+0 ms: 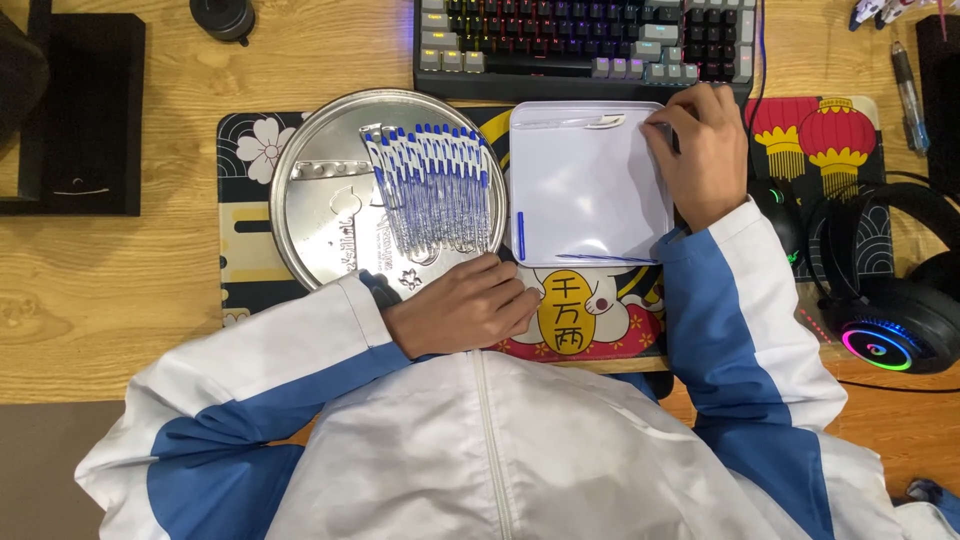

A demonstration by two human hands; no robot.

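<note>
On the table, a round metal tray [310, 190] holds a row of blue pens [435, 185] lying lengthwise away from the person. The left hand [465, 305] rests loosely closed just below them, holding nothing. The right hand [700, 150] pinches a clear pouch [585, 185] at its right edge, beside the tray.

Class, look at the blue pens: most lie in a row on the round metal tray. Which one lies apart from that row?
The single blue pen lying along the left edge of the white pouch; the other pens sit side by side on the metal tray.
</note>
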